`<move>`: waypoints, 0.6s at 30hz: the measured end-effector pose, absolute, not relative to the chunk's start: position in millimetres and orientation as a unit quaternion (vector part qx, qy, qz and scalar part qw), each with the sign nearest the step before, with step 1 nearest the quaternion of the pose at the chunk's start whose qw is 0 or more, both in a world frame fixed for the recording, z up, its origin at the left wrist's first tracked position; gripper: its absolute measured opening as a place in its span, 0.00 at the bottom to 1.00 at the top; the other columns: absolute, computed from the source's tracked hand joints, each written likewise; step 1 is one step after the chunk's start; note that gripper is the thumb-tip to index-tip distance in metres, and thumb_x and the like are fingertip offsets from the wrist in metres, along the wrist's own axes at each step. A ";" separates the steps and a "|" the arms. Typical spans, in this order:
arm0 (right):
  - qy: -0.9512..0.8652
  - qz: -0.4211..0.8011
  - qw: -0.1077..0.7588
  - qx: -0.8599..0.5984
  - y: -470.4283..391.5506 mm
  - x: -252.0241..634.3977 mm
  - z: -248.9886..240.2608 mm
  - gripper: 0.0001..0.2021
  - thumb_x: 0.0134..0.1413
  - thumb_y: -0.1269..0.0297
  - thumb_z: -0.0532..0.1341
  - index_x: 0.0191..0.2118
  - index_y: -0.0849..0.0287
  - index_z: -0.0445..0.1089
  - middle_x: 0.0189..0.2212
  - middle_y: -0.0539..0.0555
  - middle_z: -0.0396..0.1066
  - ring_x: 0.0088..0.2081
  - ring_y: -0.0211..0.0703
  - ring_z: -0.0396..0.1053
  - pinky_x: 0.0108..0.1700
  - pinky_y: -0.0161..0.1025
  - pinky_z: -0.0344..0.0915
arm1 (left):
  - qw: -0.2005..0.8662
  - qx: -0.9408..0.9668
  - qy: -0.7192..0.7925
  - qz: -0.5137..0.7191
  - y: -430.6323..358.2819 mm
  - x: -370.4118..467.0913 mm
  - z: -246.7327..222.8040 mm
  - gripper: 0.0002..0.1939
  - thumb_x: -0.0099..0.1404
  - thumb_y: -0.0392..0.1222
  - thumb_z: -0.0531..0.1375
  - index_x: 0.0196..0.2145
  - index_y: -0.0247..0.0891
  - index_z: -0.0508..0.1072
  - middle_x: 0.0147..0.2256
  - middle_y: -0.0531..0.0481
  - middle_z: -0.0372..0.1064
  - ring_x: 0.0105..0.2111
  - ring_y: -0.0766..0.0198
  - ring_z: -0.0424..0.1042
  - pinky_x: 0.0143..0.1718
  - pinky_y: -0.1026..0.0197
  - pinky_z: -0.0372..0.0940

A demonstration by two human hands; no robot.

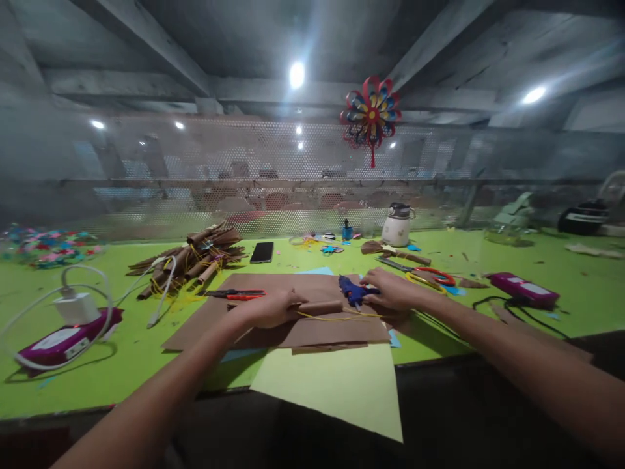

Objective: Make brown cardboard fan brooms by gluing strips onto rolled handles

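My left hand (277, 309) is closed on the left end of a small brown paper roll (319, 307), just above brown paper sheets (273, 335). A thin yellow string (336, 318) runs from the roll to the right. My right hand (385, 290) has its fingers wrapped round the rear of a blue glue gun (352, 292), whose nozzle points down near the roll's right end. To the left of my left hand lies a red and black cutter (244, 295). A pale yellow sheet (336, 384) hangs over the table's front edge.
Rolled brown pieces (195, 260) are piled at the back left, near a black phone (262, 253). Scissors (424, 273) lie right of centre. Purple power strips (63, 342) with cables are at both sides. A white jug (396, 228) stands behind.
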State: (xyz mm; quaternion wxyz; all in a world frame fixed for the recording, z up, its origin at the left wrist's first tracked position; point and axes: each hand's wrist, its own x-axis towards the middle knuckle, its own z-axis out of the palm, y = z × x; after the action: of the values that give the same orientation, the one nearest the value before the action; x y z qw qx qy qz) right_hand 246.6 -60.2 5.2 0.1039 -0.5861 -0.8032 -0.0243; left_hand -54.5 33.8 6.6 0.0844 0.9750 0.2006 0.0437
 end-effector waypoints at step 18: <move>-0.789 0.057 0.268 -0.549 -51.4 231.2 1.7 0.18 0.55 0.55 0.56 0.47 0.59 0.67 0.42 0.59 0.68 0.42 0.47 0.65 0.45 0.43 0.60 | 0.232 0.925 0.295 0.064 33.4 -56.7 14.7 0.16 0.56 0.49 0.57 0.39 0.36 0.70 0.34 0.49 0.67 0.32 0.64 0.62 0.33 0.63 0.54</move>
State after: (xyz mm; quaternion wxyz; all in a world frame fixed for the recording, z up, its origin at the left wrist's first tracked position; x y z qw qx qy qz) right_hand 231.2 -51.4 1.7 0.2680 -0.5493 -0.7894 0.0569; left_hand -56.7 33.4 14.7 0.2318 0.9248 0.2951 0.0635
